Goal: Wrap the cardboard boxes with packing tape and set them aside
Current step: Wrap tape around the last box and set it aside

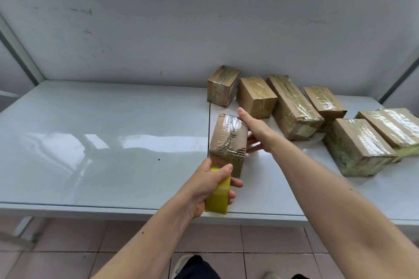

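here, the cardboard box [227, 140] being wrapped stands near the front of the white table [102, 133], just right of the seam between the two tabletop panels, its top and near face covered in wrinkled clear tape with torn patches of cardboard showing. the right hand [257, 130] lies against the box's right side, thumb stretched up along the top corner and the fingers straight against the side lower down, not curled round anything. the left hand [209, 184] grips a yellow roll of packing tape [217, 197] right at the box's near end, thumb over the top of the roll and fingers wrapped round its far side.

behind and to the right, six more taped boxes [292, 108] sit close together: four in a row toward the white back panel [158, 29], two larger ones further right by the table's edge. below the table edge there are pinkish floor tiles [68, 244] and the tips of the person's shoes [183, 263].
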{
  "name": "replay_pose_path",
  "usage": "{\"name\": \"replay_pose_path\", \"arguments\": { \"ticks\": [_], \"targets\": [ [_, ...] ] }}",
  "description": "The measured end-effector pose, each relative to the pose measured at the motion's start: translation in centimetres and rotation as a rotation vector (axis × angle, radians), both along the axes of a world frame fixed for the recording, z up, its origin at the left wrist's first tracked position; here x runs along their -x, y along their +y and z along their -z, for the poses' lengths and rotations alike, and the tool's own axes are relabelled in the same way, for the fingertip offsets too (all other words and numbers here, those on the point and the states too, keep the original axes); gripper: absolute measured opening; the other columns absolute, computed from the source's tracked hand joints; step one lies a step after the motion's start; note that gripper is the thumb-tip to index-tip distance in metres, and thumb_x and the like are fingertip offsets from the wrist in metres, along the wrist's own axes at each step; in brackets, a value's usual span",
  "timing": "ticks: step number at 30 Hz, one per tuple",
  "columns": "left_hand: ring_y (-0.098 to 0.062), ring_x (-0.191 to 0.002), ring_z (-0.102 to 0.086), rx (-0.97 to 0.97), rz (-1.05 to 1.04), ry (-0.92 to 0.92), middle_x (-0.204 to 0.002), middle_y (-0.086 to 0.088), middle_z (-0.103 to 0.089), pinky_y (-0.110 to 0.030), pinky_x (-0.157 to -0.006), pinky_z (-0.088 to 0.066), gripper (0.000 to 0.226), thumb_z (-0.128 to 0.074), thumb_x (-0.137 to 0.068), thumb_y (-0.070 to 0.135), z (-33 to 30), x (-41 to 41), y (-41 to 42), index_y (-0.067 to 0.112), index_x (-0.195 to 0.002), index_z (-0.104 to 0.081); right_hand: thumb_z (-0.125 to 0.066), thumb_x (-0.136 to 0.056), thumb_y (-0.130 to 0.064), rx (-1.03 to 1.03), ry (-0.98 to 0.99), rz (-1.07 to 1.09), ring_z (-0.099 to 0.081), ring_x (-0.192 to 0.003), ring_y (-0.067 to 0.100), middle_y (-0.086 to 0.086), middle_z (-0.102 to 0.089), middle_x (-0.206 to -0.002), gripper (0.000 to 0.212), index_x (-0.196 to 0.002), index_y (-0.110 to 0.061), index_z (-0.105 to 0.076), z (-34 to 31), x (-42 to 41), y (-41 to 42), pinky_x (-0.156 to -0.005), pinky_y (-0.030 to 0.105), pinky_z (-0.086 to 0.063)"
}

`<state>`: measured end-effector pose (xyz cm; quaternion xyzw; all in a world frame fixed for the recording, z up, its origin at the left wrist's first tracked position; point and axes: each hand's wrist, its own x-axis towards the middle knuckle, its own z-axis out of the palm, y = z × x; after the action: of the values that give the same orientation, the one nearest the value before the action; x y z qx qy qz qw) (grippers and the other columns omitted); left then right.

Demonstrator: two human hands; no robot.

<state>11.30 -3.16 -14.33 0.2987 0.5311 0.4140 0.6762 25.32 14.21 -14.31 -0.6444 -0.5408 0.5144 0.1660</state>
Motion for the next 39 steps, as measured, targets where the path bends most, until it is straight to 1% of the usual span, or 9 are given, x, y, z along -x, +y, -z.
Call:
{"name": "replay_pose_path", "arguments": {
  "ticks": [3, 5, 8, 11, 14, 18, 22, 31, 39],
  "targets": [
    [-0.024, -0.056, -0.062, 0.004, -0.018, -0.019, -0.092, -0.019, -0.075, -0.038, -0.063, -0.055, 0.023, -0.060, -0.100, 0.024, 0.5, -0.4, 0.3, 0.017, -0.117, -0.046, -0.034, -0.098, -0.062, -0.535, -0.492, -0.017, -0.046, -0.124, 0.033, 0.012, -0.053, -0.133, 0.065, -0.121, -0.009, -0.064, -0.6, 0.8, 0.0, -0.096, 0.043, -0.044],
    [-0.024, -0.055, -0.063, 0.007, -0.027, -0.029, -0.092, -0.020, -0.075, -0.040, -0.065, -0.056, 0.022, -0.060, -0.100, 0.025, 0.7, -0.6, 0.4, 0.018, -0.115, -0.046, -0.029, -0.105, -0.047, -0.817, -0.482, -0.114, -0.041, -0.131, 0.029, 0.005, -0.051, -0.137, 0.049, -0.127, -0.015, -0.059, -1.6, 2.1, -1.3, -0.105, 0.043, -0.034],
    [-0.024, -0.055, -0.062, 0.004, -0.020, -0.041, -0.090, -0.020, -0.075, -0.040, -0.066, -0.056, 0.024, -0.060, -0.100, 0.026, 0.8, -0.8, 0.4, 0.018, -0.119, -0.046, -0.013, -0.099, -0.064, -0.724, -0.622, -0.470, -0.005, -0.153, 0.019, -0.006, -0.015, -0.164, 0.068, -0.155, -0.027, -0.026, -0.8, 3.9, -3.4, -0.122, 0.050, 0.000],
    [-0.023, -0.057, -0.063, 0.007, 0.004, -0.022, -0.090, -0.019, -0.075, -0.038, -0.065, -0.057, 0.026, -0.058, -0.101, 0.027, 0.7, -0.8, 0.3, 0.019, -0.122, -0.045, -0.009, -0.094, -0.073, -0.611, -0.727, -0.518, 0.011, -0.152, 0.018, -0.010, 0.007, -0.166, 0.075, -0.158, -0.034, -0.005, 0.8, 4.3, -3.8, -0.120, 0.055, 0.010],
    [-0.023, -0.056, -0.063, 0.024, -0.001, -0.024, -0.089, -0.019, -0.075, -0.037, -0.063, -0.057, 0.026, -0.058, -0.101, 0.026, 0.3, -0.9, 0.2, 0.018, -0.122, -0.044, -0.014, -0.085, -0.084, -0.651, -0.609, -0.482, 0.003, -0.153, 0.019, -0.004, -0.001, -0.166, 0.092, -0.158, -0.029, -0.010, 0.5, 4.0, -4.0, -0.121, 0.054, 0.004],
    [-0.024, -0.054, -0.062, 0.025, -0.015, -0.020, -0.090, -0.021, -0.074, -0.037, -0.061, -0.055, 0.026, -0.059, -0.101, 0.025, 0.0, -0.7, 0.1, 0.017, -0.119, -0.044, -0.058, -0.056, -0.086, -0.487, 0.045, -0.430, -0.007, -0.150, 0.014, -0.005, -0.007, -0.162, 0.107, -0.149, -0.039, -0.033, 0.5, -1.2, -3.7, -0.122, 0.043, -0.012],
    [-0.023, -0.056, -0.062, 0.034, -0.008, -0.007, -0.092, -0.021, -0.074, -0.036, -0.058, -0.055, 0.025, -0.057, -0.101, 0.023, -0.7, -0.5, 0.0, 0.014, -0.121, -0.045, -0.077, -0.056, -0.067, -0.447, -0.026, -0.652, -0.017, -0.144, 0.009, -0.014, -0.016, -0.151, 0.108, -0.149, -0.050, -0.025, 2.2, -5.2, -2.9, -0.123, 0.040, -0.018],
    [-0.020, -0.063, -0.062, -0.030, -0.002, -0.251, -0.099, -0.021, -0.072, -0.033, -0.066, -0.056, 0.034, -0.044, -0.096, 0.006, -2.4, 0.8, -0.3, 0.007, -0.130, -0.051, -0.040, -0.071, -0.090, -0.884, 0.007, -0.406, -0.044, -0.120, 0.010, 0.004, -0.046, -0.139, 0.101, -0.147, -0.024, -0.042, 5.2, -2.9, -2.1, -0.099, 0.030, -0.041],
    [-0.016, -0.047, -0.054, 0.022, 0.077, -0.069, -0.085, -0.021, -0.073, -0.032, -0.056, -0.055, 0.018, -0.044, -0.107, 0.024, -1.9, -0.2, 0.3, 0.010, -0.119, -0.046, -0.039, -0.070, -0.073, -0.593, 0.101, -0.172, -0.059, -0.109, 0.021, -0.006, -0.061, -0.117, 0.072, -0.126, -0.035, -0.062, 2.0, -2.2, -0.3, -0.082, 0.048, -0.058]
  ]
}}
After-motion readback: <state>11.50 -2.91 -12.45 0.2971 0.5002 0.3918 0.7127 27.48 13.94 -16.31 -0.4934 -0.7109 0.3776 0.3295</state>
